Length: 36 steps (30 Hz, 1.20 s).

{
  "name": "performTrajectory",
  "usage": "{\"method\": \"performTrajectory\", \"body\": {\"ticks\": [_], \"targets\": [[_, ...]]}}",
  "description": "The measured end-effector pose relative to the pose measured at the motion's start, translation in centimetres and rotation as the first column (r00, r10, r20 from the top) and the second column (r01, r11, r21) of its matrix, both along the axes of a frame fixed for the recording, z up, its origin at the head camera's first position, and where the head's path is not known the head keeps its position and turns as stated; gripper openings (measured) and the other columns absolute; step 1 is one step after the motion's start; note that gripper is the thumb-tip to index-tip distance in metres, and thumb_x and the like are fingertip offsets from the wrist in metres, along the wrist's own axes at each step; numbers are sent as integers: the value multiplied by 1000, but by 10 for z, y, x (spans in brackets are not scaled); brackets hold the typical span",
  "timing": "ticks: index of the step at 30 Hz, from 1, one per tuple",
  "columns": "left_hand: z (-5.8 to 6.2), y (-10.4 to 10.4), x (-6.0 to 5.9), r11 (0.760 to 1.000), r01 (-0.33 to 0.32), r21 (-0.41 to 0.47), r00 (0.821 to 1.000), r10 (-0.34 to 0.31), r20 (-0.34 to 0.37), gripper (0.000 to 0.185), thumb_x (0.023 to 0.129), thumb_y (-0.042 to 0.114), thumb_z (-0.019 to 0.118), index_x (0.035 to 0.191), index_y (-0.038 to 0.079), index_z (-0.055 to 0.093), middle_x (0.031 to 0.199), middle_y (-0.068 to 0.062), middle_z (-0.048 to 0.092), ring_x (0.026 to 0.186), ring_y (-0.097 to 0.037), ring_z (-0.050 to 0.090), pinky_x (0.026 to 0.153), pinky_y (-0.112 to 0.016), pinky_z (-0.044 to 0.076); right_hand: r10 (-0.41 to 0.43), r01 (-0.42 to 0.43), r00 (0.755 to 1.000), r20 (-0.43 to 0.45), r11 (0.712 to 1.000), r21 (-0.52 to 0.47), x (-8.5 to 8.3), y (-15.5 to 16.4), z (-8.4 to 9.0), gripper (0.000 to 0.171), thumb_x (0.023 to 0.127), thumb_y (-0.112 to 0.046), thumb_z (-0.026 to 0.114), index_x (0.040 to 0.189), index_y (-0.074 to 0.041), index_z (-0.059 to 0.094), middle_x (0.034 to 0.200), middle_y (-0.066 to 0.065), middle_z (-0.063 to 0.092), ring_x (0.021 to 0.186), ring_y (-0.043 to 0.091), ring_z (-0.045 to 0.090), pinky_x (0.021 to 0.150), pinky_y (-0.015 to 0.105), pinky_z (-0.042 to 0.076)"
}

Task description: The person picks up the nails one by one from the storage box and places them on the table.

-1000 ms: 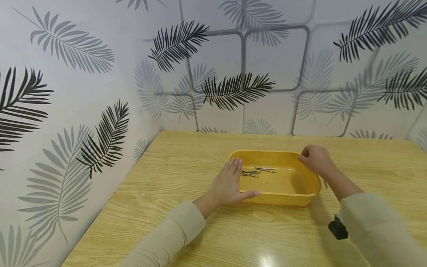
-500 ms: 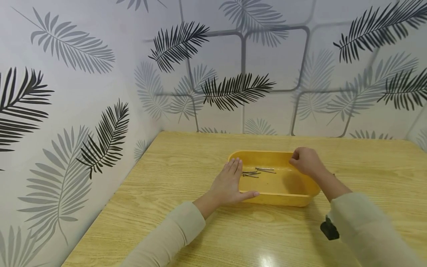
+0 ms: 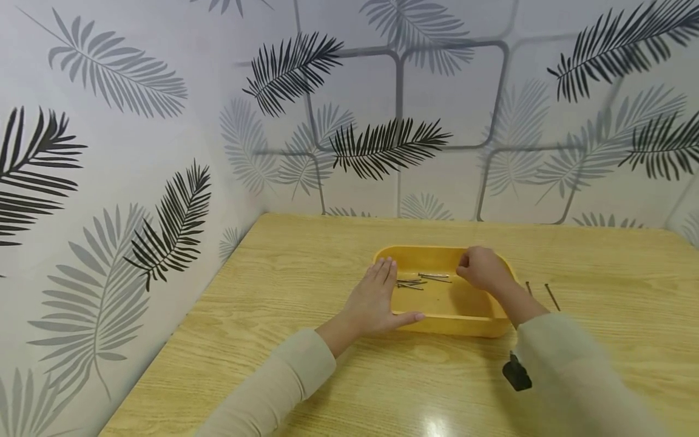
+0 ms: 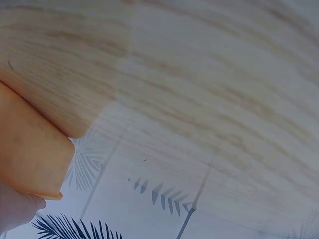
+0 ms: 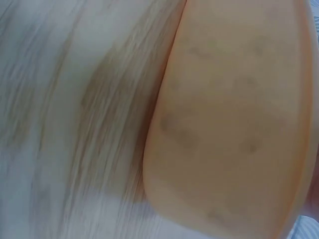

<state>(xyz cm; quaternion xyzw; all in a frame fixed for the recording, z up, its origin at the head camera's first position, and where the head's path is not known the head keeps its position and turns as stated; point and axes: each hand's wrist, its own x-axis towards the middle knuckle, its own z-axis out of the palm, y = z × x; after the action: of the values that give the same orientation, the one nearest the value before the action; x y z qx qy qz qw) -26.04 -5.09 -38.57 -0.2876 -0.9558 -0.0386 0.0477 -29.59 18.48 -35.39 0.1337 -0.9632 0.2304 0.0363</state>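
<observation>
A yellow plastic tray [image 3: 453, 325] sits mid-table with several thin metal nails [image 3: 423, 280] lying in its left half. My left hand [image 3: 377, 297] rests flat against the tray's left side, fingers straight and thumb stretched along the front wall. My right hand [image 3: 480, 267] hovers over the tray's right half with fingers curled and bunched toward the thumb; whatever is between them is hidden. The left wrist view catches a corner of the tray [image 4: 30, 159]. In the right wrist view the tray [image 5: 234, 124] is a close blur.
Two loose nails [image 3: 552, 296] lie on the wooden table [image 3: 284, 273] just right of the tray. Leaf-patterned walls [image 3: 136, 152] close off the left and far sides. A black wrist camera [image 3: 516, 373] shows on my right sleeve.
My right hand has moved left from the tray's right rim to over its inside, uncovering two nails on the table. The left hand and tray have stayed put.
</observation>
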Motion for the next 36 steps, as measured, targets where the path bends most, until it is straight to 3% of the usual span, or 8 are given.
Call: {"method": "performTrajectory", "body": {"ticks": [5, 13, 15, 18, 24, 27, 30, 36], "targets": [[1, -3, 0, 1000, -7, 7, 1000, 7, -1, 100, 84, 70, 40, 147, -3, 14, 155, -17, 14, 145, -28, 11, 118, -36, 14, 21, -21, 1000, -1, 999, 44, -5, -15, -5, 23, 81, -3, 55, 59, -4, 53, 52, -1, 43, 50, 11, 36, 50, 24, 32], [3, -2, 0, 1000, 10, 1, 1000, -10, 3, 100, 84, 70, 40, 147, -4, 14, 155, -18, 14, 145, -28, 11, 118, -36, 13, 23, -25, 1000, 20, 997, 78, -10, -21, -15, 14, 78, -6, 63, 69, 4, 61, 66, 12, 61, 60, 20, 51, 56, 30, 44], [3, -1, 0, 1000, 5, -11, 1000, -5, 5, 100, 84, 70, 39, 147, -3, 13, 155, -17, 13, 145, -27, 11, 118, -35, 13, 21, -26, 999, 49, 996, 91, -21, -17, -27, 15, 78, -9, 63, 70, 3, 62, 67, 12, 61, 60, 21, 51, 56, 31, 44], [2, -2, 0, 1000, -2, -22, 1000, 3, 11, 100, 84, 71, 39, 147, -3, 12, 155, -17, 12, 145, -27, 9, 118, -35, 12, 45, -45, 999, 5, 993, 112, -73, 6, -85, 16, 77, -17, 65, 67, -4, 63, 64, 6, 60, 57, 19, 49, 52, 31, 42], [0, -1, 0, 1000, 4, -9, 1000, -4, 6, 100, 84, 71, 39, 147, -4, 14, 155, -18, 13, 145, -28, 11, 118, -35, 13, 35, -23, 997, -63, 983, 183, -237, 78, -266, 23, 74, -41, 69, 64, -20, 63, 63, -5, 60, 55, 16, 50, 47, 33, 38], [0, -1, 0, 1000, 9, -7, 1000, -9, -4, 100, 84, 70, 39, 146, -4, 15, 154, -19, 14, 144, -28, 12, 118, -36, 13, 28, -15, 998, -64, 981, 196, -275, 95, -306, 27, 72, -49, 71, 66, -24, 63, 65, -6, 61, 56, 16, 52, 47, 32, 40], [0, -1, -1, 1000, 8, -15, 1000, -8, -20, 100, 84, 71, 39, 146, -4, 15, 154, -19, 15, 144, -28, 13, 118, -36, 14, 24, -12, 998, -58, 981, 191, -253, 85, -281, 26, 73, -46, 72, 67, -22, 63, 67, -6, 62, 58, 15, 54, 49, 32, 42], [0, 0, -2, 1000, 13, -19, 1000, -13, -25, 100, 84, 71, 39, 146, -4, 15, 154, -19, 16, 144, -29, 13, 118, -36, 14, 46, -33, 997, -60, 981, 191, -104, 18, -119, 16, 73, -14, 63, 59, -9, 58, 57, 3, 55, 53, 18, 45, 49, 31, 39]]}}
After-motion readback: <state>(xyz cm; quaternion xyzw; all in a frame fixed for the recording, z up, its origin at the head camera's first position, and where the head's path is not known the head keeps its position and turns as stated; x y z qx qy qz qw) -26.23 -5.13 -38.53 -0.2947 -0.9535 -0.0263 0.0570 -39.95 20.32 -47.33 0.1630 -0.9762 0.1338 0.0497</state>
